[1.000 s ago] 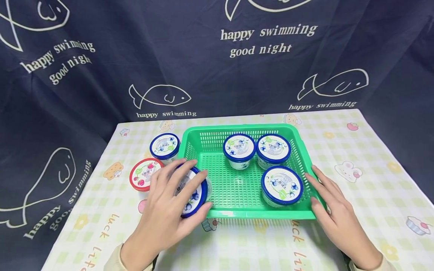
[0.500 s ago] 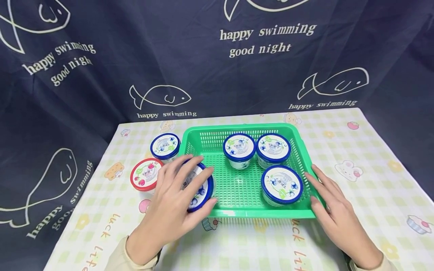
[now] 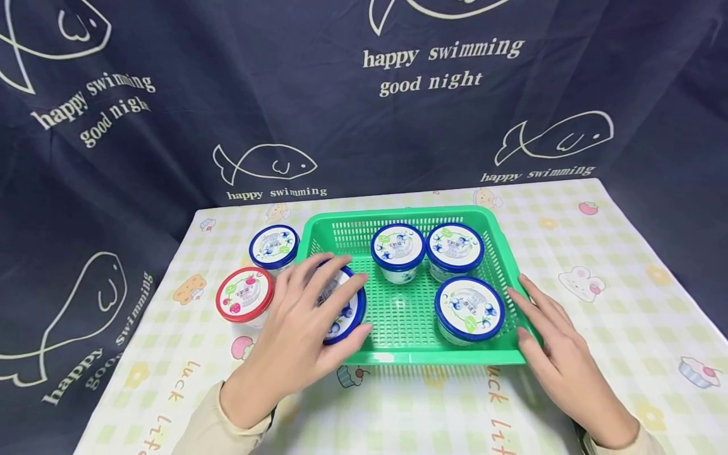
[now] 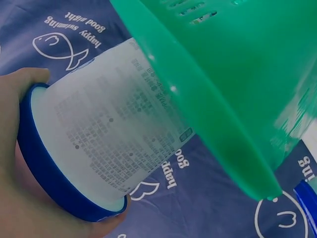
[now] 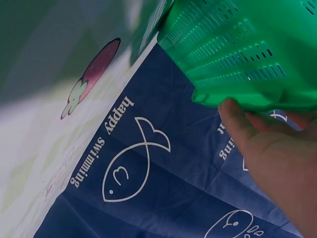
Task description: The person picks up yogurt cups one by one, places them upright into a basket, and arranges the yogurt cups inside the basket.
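Note:
In the head view my left hand [image 3: 304,322] grips a blue-lidded tub [image 3: 349,309] by its lid, above the left side of the green basket [image 3: 432,357]. The left wrist view shows that tub's white printed side [image 4: 114,119] tilted, its bottom partly hidden behind the basket rim. My right hand [image 3: 569,360] holds the basket's right rim, with fingertips over its edge. Inside the basket stand three blue-lidded tubs: one at back middle [image 3: 398,248], one at back right [image 3: 455,248], one at front right [image 3: 469,309].
Left of the basket, a red-lidded tub [image 3: 244,294] and another blue-lidded tub [image 3: 274,246] stand on the checked tablecloth [image 3: 421,411]. A dark blue curtain [image 3: 364,133] with fish drawings hangs behind the table.
My left hand has carried the gripped tub a little rightward and away from me, further over the basket. The right hand stays at the rim. The view has shifted slightly.

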`<state>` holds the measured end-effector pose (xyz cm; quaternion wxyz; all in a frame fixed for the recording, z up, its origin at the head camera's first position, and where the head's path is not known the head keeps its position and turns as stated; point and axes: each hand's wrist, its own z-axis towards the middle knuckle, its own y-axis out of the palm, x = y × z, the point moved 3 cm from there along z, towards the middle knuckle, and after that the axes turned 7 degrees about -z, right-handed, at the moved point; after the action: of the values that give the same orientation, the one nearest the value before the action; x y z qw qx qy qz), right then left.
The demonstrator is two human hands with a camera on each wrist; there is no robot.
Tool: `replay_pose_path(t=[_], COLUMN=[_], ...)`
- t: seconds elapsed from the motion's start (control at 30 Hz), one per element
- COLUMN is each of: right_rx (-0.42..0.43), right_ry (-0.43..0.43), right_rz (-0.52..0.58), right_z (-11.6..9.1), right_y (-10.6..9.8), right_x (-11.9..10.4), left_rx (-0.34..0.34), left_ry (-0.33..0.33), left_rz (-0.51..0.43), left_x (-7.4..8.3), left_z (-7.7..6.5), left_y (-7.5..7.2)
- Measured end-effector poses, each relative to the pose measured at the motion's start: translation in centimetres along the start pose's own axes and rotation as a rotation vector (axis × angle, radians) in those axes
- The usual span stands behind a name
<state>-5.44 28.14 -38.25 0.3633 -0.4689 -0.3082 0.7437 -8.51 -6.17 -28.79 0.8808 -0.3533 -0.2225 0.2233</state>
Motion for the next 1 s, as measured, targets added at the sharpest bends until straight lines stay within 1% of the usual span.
replay_pose_path(t=[0.23,0.43,0.67,1.0], right_rx=[0.007,0.005,-0.004,-0.019], right_ry=[-0.001,0.005,0.005,0.01], right_rz=[0.016,0.01,0.007,-0.003], right_z=[-0.1,-0.2,-0.1,-0.1], right_y=[0.0,0.0,-0.1,-0.1], right_x=[0.2,0.1,0.0,0.0], left_rx=[-0.087,-0.15,-0.206,-0.252], left_ry=[-0.043,-0.053,-0.027,0.025], left_rz=[0.001,-0.001,0.015,0.058], left_x=[-1.0,-1.6,-1.5,-1.0], left_z=[0.5,0.9,1.3,1.9], left_y=[0.9,1.6,2.3,3.4])
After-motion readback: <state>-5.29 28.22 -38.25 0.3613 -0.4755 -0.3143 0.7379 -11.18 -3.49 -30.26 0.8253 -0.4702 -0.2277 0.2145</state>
